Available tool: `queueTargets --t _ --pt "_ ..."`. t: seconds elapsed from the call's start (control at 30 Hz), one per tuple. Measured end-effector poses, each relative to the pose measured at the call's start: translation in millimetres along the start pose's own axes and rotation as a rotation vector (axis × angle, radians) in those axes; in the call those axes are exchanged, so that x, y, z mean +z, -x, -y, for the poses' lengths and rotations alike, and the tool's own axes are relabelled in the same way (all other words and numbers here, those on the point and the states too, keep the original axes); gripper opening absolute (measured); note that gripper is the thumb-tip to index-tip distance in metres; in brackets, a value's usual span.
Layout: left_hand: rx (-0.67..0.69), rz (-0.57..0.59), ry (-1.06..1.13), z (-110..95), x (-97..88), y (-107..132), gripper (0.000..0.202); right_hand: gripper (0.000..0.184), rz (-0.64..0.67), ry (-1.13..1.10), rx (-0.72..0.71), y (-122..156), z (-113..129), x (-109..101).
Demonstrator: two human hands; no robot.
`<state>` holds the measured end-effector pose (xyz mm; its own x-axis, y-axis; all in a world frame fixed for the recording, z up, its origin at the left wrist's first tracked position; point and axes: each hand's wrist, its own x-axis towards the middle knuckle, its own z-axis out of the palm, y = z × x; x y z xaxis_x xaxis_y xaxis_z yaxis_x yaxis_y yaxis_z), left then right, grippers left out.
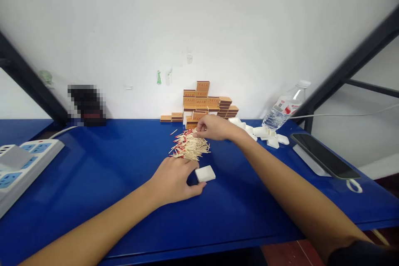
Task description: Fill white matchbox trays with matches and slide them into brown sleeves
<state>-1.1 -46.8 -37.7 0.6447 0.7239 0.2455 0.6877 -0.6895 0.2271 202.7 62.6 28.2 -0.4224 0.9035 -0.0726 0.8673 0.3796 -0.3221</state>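
Note:
A loose heap of wooden matches [193, 146] with red heads lies on the blue tabletop. My left hand [176, 179] is just in front of it, thumb and fingers closed on the ends of a small white matchbox tray [205, 173]. This tray rests on the table, and what is inside it, if anything, does not show. At the back edge of the heap, my right hand [212, 127] has its fingertips drawn together in a pinch. Whatever is between those fingertips is hidden. Right behind that hand rise stacked orange-brown matchboxes [199, 102].
Several white trays [260, 132] lie piled at the right, beside a tilted plastic water bottle [285, 106]. A phone [324, 156] leans near the right edge. On the left sits a power strip [31, 162] with a plug. A wall closes off the back.

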Motion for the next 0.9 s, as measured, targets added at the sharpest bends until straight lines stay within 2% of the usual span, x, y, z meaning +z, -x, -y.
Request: queueTargets --t 0.33,0.53,0.9 --pt "0.014 0.013 -0.067 7.0 -10.0 -2.6 0.031 0.023 0.025 -0.015 -0.032 1.2 -2.7 -2.3" --pt "0.017 -0.007 -0.084 9.8 -11.9 -1.6 0.035 0.039 0.049 0.038 -0.109 5.9 2.1 -3.3" --pt "0.031 -0.008 -0.09 14.4 -11.1 -1.7 0.034 0.03 0.055 0.049 -0.139 6.6 3.7 -4.6"
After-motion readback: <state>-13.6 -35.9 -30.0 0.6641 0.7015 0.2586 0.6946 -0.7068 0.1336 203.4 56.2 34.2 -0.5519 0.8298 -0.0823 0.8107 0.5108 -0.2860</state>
